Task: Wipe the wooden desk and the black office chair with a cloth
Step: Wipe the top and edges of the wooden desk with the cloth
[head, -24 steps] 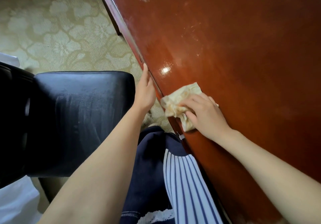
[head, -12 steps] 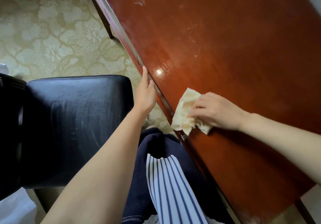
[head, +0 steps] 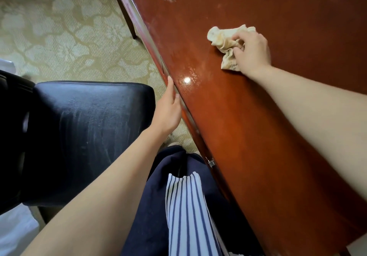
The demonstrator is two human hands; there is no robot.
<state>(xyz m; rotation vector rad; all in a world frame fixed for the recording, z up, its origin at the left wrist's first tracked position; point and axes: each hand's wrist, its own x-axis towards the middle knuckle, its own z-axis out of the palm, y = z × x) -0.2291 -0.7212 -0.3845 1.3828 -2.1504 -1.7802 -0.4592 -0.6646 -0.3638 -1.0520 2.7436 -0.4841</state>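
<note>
1. The cloth (head: 224, 39) is a crumpled cream rag with faint orange-brown staining. It's bunched into soft folds and sits flat on the desk top in the upper right of the frame, well in from the front edge.
2. The right hand (head: 253, 51) has it: fingers curled over the wad, thumb tucked into the folds, pressing it down on the wood.
3. The desk (head: 258, 136) is glossy reddish-brown wood running diagonally across the right half. There are pale smudges and scuffs near the top, and a bright glare spot (head: 187, 80) close to the front edge.
4. The left hand (head: 168, 110) lies against that front edge at frame centre, fingers straight and together, holding nothing, fingertips just beside the glare.
5. A small metal knob (head: 211, 163) sticks out of the desk front lower down, and a thin dark desk leg (head: 129, 23) shows near the top.
6. The office chair (head: 85, 132) fills the left. Its black leathery seat has a rounded stitched edge and dusty pale streaks across it, and it sits just beside the left forearm.
7. Lower centre is the person's dark navy garment (head: 151, 216) with a white, blue-striped panel (head: 184, 216) over it.
8. The floor at upper left is beige carpet (head: 59, 37) with a pale floral pattern.
</note>
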